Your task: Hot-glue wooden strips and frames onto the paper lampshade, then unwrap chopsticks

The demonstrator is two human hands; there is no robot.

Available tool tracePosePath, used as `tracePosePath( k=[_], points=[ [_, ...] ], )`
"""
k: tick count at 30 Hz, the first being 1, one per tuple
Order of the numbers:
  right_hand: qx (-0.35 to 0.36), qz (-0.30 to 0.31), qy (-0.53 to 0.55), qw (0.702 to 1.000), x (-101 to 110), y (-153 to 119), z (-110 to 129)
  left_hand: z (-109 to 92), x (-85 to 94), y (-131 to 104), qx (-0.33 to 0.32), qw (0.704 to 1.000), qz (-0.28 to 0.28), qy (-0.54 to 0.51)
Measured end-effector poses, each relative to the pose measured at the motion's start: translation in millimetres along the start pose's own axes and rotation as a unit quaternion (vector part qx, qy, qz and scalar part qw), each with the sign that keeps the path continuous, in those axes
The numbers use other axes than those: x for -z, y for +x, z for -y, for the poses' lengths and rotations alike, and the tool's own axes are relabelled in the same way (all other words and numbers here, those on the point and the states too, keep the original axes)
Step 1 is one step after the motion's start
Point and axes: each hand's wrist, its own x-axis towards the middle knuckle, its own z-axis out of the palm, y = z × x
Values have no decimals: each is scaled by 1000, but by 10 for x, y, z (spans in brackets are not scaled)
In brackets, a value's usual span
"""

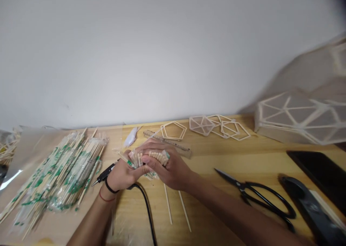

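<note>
Both my hands are closed around a bundle of wooden chopsticks in clear wrappers with green print, its blunt ends facing me. My left hand grips its left side. My right hand wraps over the right side, thumb across the ends. Two bare sticks lie on the table below my right hand. Next to my left wrist rests a black pen-shaped tool, and a black cord runs toward me. A transparent ruler and a stick pentagon lie behind the hands.
More wrapped chopsticks are heaped at the left on a clear sheet. Black-handled scissors, a dark stapler-like tool and a black flat device lie right. Stick frames and a larger stick structure stand near the wall.
</note>
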Motion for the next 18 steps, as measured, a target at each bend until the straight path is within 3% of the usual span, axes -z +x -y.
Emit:
tracePosePath(
  k=[9, 18],
  points=[
    [-61, 32, 23, 997, -69, -23, -108, 115, 70, -9, -6, 1000, 28, 11],
    [-57, 60, -3, 997, 4, 62, -232, 83, -84, -49, 18, 999, -41, 10]
  ],
)
